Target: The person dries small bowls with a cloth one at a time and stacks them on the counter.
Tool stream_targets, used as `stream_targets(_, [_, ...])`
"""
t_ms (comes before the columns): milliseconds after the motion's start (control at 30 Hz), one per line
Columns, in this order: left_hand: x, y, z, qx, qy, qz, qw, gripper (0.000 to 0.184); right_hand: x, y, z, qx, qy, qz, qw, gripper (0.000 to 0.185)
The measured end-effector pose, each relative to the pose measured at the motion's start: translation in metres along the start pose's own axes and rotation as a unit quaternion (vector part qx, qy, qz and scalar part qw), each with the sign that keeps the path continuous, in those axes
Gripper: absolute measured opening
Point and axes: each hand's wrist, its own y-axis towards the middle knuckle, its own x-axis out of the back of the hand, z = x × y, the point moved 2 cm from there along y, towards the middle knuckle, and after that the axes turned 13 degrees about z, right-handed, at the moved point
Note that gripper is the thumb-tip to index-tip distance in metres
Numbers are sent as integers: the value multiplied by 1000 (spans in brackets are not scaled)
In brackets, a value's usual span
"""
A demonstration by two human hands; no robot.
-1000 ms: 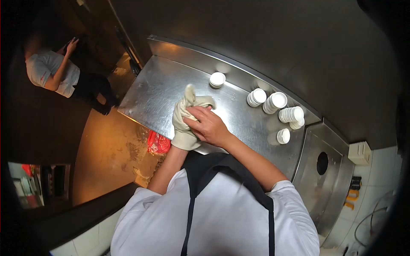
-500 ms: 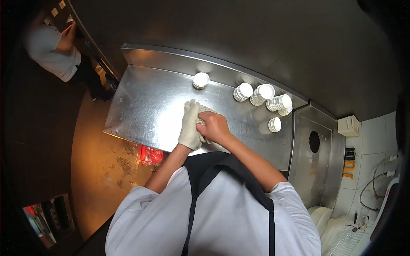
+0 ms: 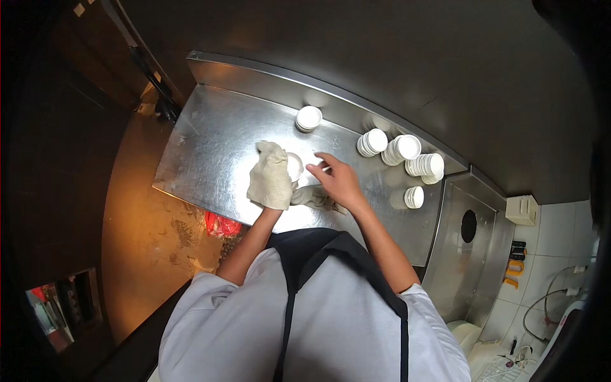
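Cloth (image 3: 266, 167) is pointing lengthwise forward left of the dish (image 3: 294, 167), covering left hand (image 3: 270, 181), grip unclear; dish's right, right hand (image 3: 338, 181) is hovering, fingers parted; bowl stacks (image 3: 396, 151) are standing beyond.

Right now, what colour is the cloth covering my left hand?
The cloth is pale greyish beige, showing best in the head view.

Cloth (image 3: 268, 177) crowds the bowl (image 3: 295, 167) on its left and near sides; farther left, the counter (image 3: 210, 137) gives passage. Right of the bowl, the right hand (image 3: 341, 184) intrudes, then stacks (image 3: 402, 149); behind it stands a lone stack (image 3: 309, 118).
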Motion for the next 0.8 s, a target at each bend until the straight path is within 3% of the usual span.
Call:
stream_targets(33, [-4,-1,0,0,67,17,998,17,-1,6,17,-15,94,15,995,57])
stream_targets(100, [-25,15,23,-41,178,61,981,19,-6,21,20,5,64,1,998,41])
stream_targets(133, [-24,17,22,-4,171,100,980,20,-14,36,4,2,59,-13,998,37])
stream_targets(167, [-24,18,28,-5,138,92,986,26,-23,52,-13,0,53,-24,998,34])
stream_targets(200, [-26,18,41,-5,104,84,991,32,-32,71,-35,15,132,-75,988,29])
stream_targets(233, [-26,17,49,-5,71,76,995,37,-33,92,-54,-28,152,-84,984,31])
stream_targets(267, [-20,15,45,-15,30,58,998,26,-32,111,-71,-40,178,-98,978,30])
stream_targets(367, [-2,8,31,140,-105,83,981,26,-24,152,-94,-70,248,-96,961,31])
stream_targets(400, [-21,10,62,179,-223,79,955,31,-24,156,-98,-80,269,-89,956,32])
stream_targets(433, [-18,10,64,119,-84,98,984,34,-21,153,-94,-84,304,-97,944,33])
stream_targets(500, [-16,10,63,-13,192,131,972,39,-11,140,-78,-93,370,-116,917,36])
stream_targets(567, [-2,-1,41,-62,109,153,980,37,2,116,-86,-52,105,-213,970,36])
stream_targets(600, [0,-2,37,-35,-17,179,983,40,8,101,-91,-29,-35,-252,967,36])
stream_targets(633, [2,-4,33,-3,-143,194,971,43,15,85,-99,-40,-68,-278,957,38])
stream_targets(667, [1,-4,36,78,-341,216,911,45,23,67,-107,-50,-101,-303,946,39])
stream_targets(700, [-1,-6,38,156,-522,228,807,47,31,54,-113,-60,-133,-329,933,41])
stream_targets(733, [-6,-8,38,226,-676,230,663,48,37,47,-120,-103,-155,-315,931,39])
stream_targets(800, [-14,-7,37,227,-655,241,679,41,48,33,-133,-189,-193,-291,918,35])
